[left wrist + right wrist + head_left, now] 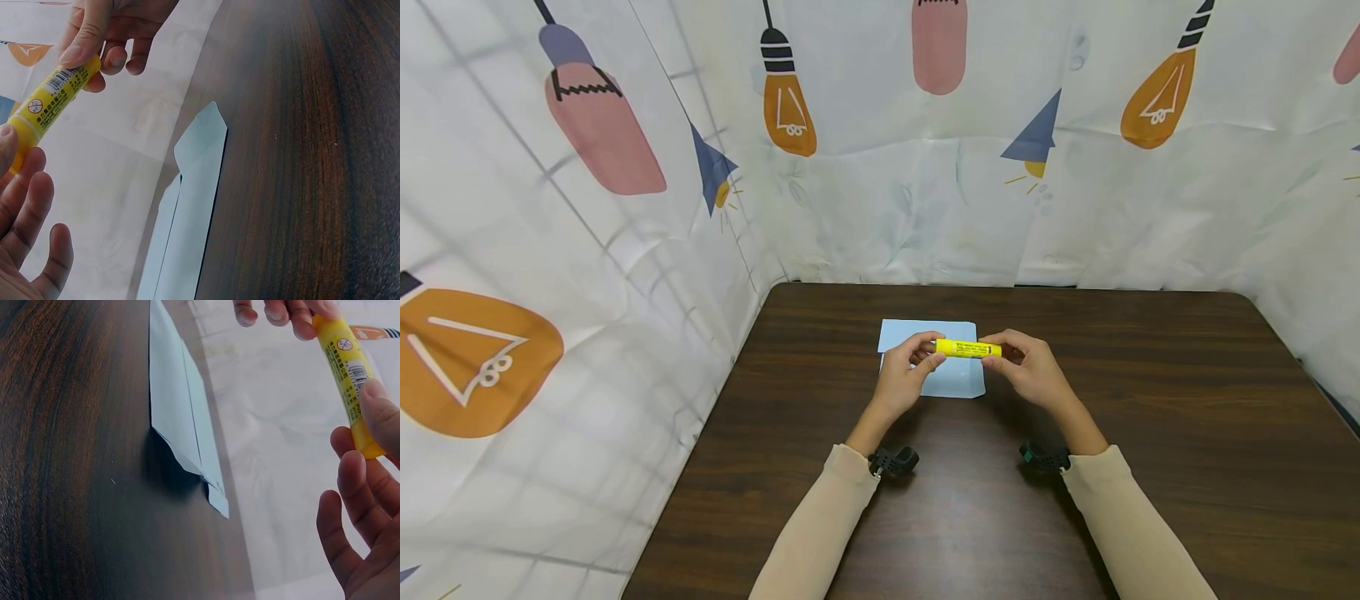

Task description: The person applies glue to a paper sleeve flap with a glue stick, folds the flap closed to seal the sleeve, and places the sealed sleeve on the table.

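A yellow glue stick (968,348) with printed label and barcode is held level between both hands, above a light blue folded paper (957,382). My left hand (904,372) pinches one end between thumb and fingers. At the other end, my right hand (1030,367) pinches the tube the same way. In the right wrist view the glue stick (350,381) appears whole, with both ends between fingertips. The paper (199,187) lies on the table below, its folded flap and angled corners showing in the left wrist view.
The dark wood-grain table (1150,500) has rounded far corners. A white curtain (880,217) printed with lamps and bulbs hangs behind it and along the left side. A black wrist camera (895,461) is strapped at the left wrist, another (1043,458) at the right.
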### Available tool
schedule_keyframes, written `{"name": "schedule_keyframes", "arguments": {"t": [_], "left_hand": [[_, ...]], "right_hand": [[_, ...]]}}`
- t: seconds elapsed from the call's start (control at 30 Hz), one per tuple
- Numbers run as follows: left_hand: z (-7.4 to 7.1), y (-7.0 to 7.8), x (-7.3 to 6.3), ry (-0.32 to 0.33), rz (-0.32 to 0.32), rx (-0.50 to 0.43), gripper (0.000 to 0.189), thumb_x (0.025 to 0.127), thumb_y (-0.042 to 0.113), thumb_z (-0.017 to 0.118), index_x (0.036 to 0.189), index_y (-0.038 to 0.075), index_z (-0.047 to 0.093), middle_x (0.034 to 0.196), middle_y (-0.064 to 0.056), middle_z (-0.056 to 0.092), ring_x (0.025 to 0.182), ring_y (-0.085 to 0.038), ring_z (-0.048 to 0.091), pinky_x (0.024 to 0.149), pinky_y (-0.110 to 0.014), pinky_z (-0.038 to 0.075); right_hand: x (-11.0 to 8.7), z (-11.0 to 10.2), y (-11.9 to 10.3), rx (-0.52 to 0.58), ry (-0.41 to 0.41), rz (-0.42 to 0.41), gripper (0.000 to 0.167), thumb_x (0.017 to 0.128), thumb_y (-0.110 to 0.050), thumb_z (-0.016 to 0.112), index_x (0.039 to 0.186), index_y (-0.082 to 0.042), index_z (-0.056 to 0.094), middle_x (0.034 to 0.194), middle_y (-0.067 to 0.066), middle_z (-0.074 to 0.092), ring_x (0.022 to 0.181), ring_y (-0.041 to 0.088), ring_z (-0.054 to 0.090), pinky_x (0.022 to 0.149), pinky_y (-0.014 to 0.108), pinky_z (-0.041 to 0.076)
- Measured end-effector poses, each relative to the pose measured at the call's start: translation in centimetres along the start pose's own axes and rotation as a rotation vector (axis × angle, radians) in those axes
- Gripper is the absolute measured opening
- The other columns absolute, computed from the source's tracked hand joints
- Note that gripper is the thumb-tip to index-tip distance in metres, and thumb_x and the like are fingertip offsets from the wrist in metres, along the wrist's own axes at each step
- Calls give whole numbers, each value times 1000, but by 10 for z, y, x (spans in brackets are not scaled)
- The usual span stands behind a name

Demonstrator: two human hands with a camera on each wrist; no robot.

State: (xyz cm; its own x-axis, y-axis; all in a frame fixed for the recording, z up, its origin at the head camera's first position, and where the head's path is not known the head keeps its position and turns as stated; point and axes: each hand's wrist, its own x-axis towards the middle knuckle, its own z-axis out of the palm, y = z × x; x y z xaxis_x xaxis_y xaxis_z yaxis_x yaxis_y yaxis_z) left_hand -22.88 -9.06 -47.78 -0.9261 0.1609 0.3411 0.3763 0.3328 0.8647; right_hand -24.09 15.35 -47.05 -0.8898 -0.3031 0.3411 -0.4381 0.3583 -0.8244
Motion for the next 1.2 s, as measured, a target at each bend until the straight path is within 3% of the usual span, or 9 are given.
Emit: {"name": "schedule_keyframes", "arguments": {"t": [1.2], "left_hand": [[-2, -1, 0, -3, 5, 4, 32, 98, 27, 69, 126, 10, 69, 101, -5, 72, 81, -14, 58, 74, -22, 49]], "right_hand": [[0, 2, 1, 4, 12, -13, 26, 89, -8, 79, 115, -8, 74, 101, 11, 73, 75, 15, 63, 61, 22, 50]]}}
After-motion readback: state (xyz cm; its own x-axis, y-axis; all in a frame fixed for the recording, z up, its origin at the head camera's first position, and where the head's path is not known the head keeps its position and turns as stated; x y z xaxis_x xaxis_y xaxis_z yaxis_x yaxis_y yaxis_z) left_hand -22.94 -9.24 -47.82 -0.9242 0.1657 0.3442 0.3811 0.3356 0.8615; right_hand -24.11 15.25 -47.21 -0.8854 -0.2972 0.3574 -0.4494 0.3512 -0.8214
